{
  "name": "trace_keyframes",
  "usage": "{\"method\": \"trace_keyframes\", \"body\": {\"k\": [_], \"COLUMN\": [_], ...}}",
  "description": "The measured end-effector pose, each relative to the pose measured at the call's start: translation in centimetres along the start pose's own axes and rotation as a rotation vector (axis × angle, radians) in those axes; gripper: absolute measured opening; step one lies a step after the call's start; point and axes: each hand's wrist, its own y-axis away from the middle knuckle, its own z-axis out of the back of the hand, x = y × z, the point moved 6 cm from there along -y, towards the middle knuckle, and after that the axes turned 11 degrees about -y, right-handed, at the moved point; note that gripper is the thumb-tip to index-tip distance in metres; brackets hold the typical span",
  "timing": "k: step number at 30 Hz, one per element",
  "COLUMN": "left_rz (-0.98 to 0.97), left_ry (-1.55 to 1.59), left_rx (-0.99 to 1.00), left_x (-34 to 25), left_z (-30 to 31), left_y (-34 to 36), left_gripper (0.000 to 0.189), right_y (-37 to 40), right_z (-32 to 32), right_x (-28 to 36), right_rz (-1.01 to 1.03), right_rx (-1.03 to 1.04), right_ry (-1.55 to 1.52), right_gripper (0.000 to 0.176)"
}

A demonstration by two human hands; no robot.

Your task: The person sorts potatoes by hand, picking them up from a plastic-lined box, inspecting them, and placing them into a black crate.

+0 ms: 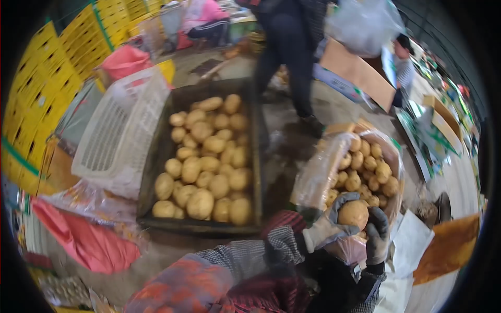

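My left hand, in a grey-white work glove, wraps around a large round potato from the left. On its other side, my right hand, gloved with dark fingertips, has its fingers curled against the potato's right edge. Both hands are over the near end of a cardboard box lined with clear plastic. Many loose potatoes fill this box. To the left, a dark rectangular crate holds many more potatoes.
A white plastic basket leans beside the dark crate. Yellow crates are stacked at the left. Pink sacking lies on the floor. A person in dark trousers stands ahead; cardboard and a brown board are at the right.
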Motion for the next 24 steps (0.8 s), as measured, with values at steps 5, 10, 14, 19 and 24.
{"method": "trace_keyframes", "body": {"k": [5,10,14,19,24], "left_rz": [-0.257,-0.452,-0.536,-0.272,-0.055], "left_ry": [-0.349,-0.663,-0.96,-1.232,-0.776], "left_rx": [-0.152,-0.286,-0.333,-0.392,-0.623], "left_x": [-8.2,-16.1,-18.0,-19.2,-19.8], "left_z": [8.0,13.3,15.5,20.3,34.6], "left_y": [5.5,10.8,12.8,13.6,12.7], "left_gripper": [0.097,0.104,0.107,0.099,0.044], "right_y": [-1.1,-1.4,-1.1,-0.2,0.3], "right_z": [3.3,6.1,8.1,9.8,9.5], "right_x": [-4.4,-7.1,-9.4,-10.1,-8.6], "right_rz": [-0.071,-0.145,-0.159,-0.239,-0.191], "right_rx": [-0.058,-0.108,-0.118,-0.081,-0.126], "right_ry": [0.278,0.411,0.438,0.745,0.525], "right_gripper": [0.05,0.049,0.045,0.04,0.04]}}
